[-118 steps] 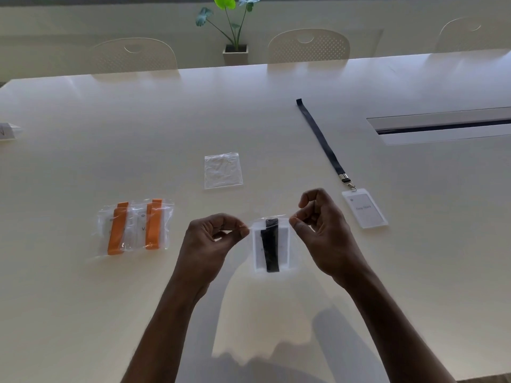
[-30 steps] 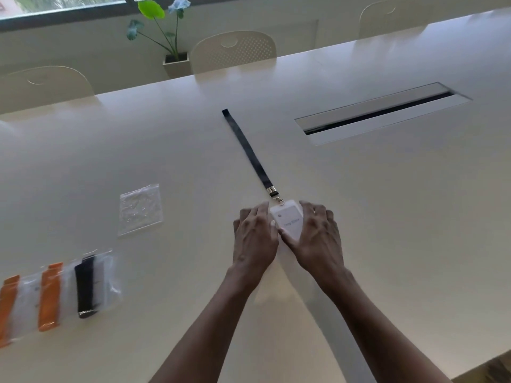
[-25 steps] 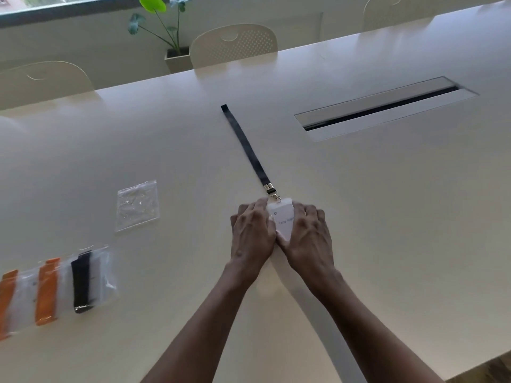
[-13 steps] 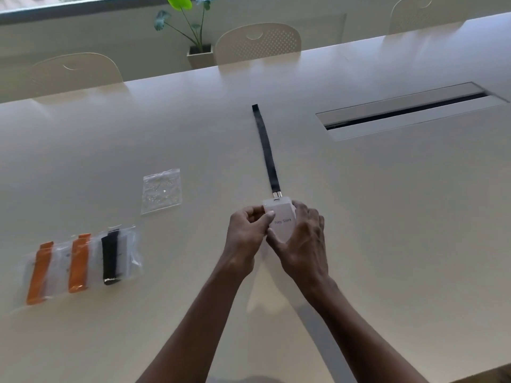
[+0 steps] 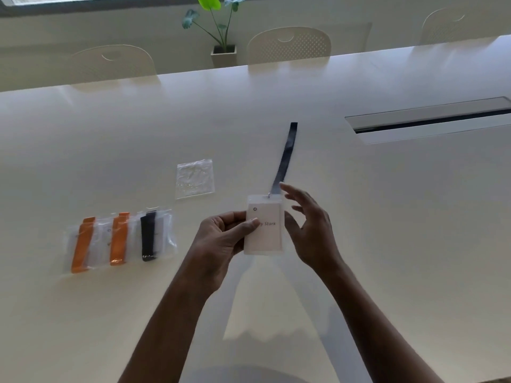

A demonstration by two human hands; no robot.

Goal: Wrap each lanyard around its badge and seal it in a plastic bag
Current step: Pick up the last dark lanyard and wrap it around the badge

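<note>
My left grip (image 5: 221, 239) pinches the badge (image 5: 265, 233) at its left edge, thumb on the face, face toward me. My right grip (image 5: 309, 228) is released, fingers spread just beside the badge's right edge. To the left, 3 sealed bags (image 5: 119, 239) lie on the tabletop (image 5: 387, 217), w/ an empty plastic bag (image 5: 195, 178) beyond. The dark lanyard (image 5: 284, 158) runs from the badge's top, away from me.

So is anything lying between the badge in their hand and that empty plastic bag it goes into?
Nothing visible does. The badge, held by the left hand, has only bare table between it and the empty plastic bag. The three filled bags lie further left, off that path.
</note>
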